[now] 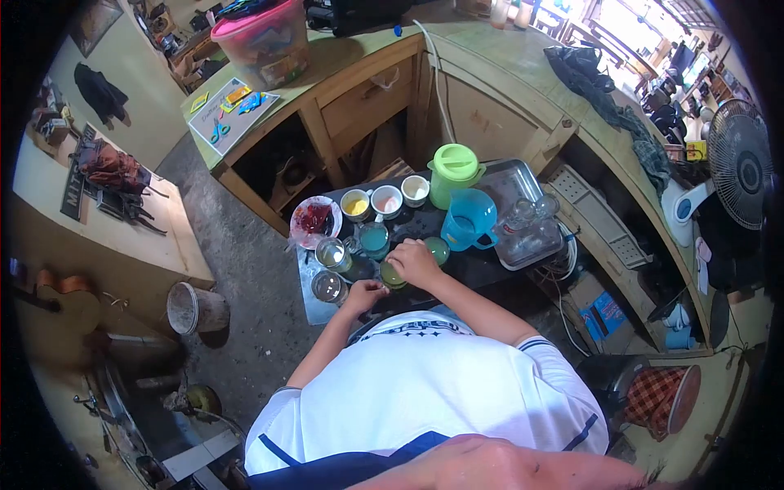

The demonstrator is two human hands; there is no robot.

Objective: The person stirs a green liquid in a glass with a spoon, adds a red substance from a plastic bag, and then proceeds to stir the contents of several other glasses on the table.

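Observation:
My right hand is over a glass of yellow-green liquid, fingers bent together at its rim; anything between them is hidden. Left of that glass, my left hand rests low over the dark table with its fingers drawn together; what they hold, if anything, is too small to make out. A second green glass stands just beyond my right hand. Farther back is a glass mug of blue-green liquid. Two clear glasses, one farther and one nearer, stand to the left.
White cups with yellow, pinkish and pale contents line the back, beside a bowl with a red bag. On the right are a green lidded pitcher, a blue jug and a metal tray with glassware.

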